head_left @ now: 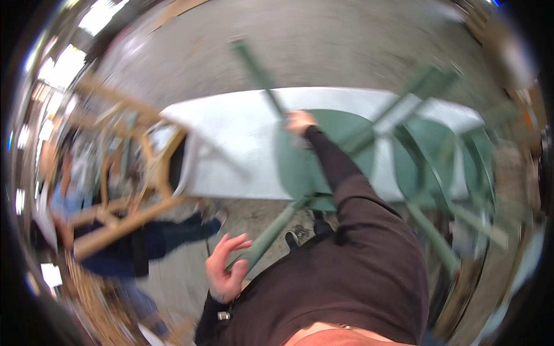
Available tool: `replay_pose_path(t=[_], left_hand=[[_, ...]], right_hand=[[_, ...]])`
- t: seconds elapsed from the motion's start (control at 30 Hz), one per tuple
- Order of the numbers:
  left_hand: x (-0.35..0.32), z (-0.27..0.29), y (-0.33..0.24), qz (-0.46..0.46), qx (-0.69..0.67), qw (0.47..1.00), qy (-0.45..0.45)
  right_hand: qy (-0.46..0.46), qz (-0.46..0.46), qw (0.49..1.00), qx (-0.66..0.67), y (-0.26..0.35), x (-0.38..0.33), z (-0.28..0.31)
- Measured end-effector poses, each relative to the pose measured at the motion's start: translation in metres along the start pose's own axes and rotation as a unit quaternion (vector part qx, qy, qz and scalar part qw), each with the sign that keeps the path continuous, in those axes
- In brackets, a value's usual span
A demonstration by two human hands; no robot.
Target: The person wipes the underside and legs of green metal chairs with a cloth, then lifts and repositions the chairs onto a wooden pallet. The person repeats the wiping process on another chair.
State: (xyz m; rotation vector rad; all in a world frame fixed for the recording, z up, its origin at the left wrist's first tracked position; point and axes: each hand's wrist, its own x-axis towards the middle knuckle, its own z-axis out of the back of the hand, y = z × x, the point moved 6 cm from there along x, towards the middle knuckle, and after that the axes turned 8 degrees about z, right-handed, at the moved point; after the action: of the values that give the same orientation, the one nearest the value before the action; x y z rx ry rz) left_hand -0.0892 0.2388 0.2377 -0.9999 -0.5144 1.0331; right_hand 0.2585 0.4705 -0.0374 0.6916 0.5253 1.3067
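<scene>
A green stool (349, 130) lies upside down on a long white-covered table (236, 138), its legs sticking up and outward. At the base of its far left leg (257, 72), my right hand (301, 122) presses with closed fingers against the underside of the seat. Something small and pale shows under that hand, too blurred to name. My left hand (228, 268) is raised beside the near left leg (277, 228), its fingers curved and apart. Whether it touches that leg is unclear.
More upturned green stools (424, 153) stand in a row to the right, legs jutting past the table edge. At the left, a wooden chair frame (156, 161) with a dark seat lies on its side, and a person in blue (121, 248) is beside it. Concrete floor (323, 52) lies beyond.
</scene>
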Motion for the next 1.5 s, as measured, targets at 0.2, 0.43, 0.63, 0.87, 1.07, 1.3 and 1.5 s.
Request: replay_pose_path(t=[0.2,0.43,0.63,0.87,1.07,1.3,1.5], left_hand=[[-0.005,-0.014,-0.001,0.005,-0.023,1.0,0.008],[-0.008,-0.008,0.005,0.026,-0.023,0.999,0.027],[-0.005,-0.006,0.001,0.004,-0.063,0.997,0.036],[-0.007,0.003,0.007,-0.064,-0.019,0.998,0.016],[-0.01,0.003,0.024,-0.205,-0.122,0.971,0.032],[-0.014,0.049,0.04,-0.255,-0.146,0.946,-0.136],[0.002,-0.035,0.045,-0.24,-0.133,0.955,-0.109]], right_hand=[[-0.559,0.043,0.818,0.128,0.037,-0.08,0.183],[-0.755,-0.008,0.603,-0.258,0.047,-0.174,0.356],[-0.547,-0.365,0.749,-0.085,-0.076,-0.147,0.232],[-0.231,-0.391,0.89,0.047,0.053,-0.129,0.072],[-0.235,0.061,0.958,0.15,0.168,-0.225,-0.006],[0.011,0.216,0.976,-0.041,0.119,-0.508,0.001],[0.005,-0.46,0.886,-0.048,-0.103,-0.825,0.058]])
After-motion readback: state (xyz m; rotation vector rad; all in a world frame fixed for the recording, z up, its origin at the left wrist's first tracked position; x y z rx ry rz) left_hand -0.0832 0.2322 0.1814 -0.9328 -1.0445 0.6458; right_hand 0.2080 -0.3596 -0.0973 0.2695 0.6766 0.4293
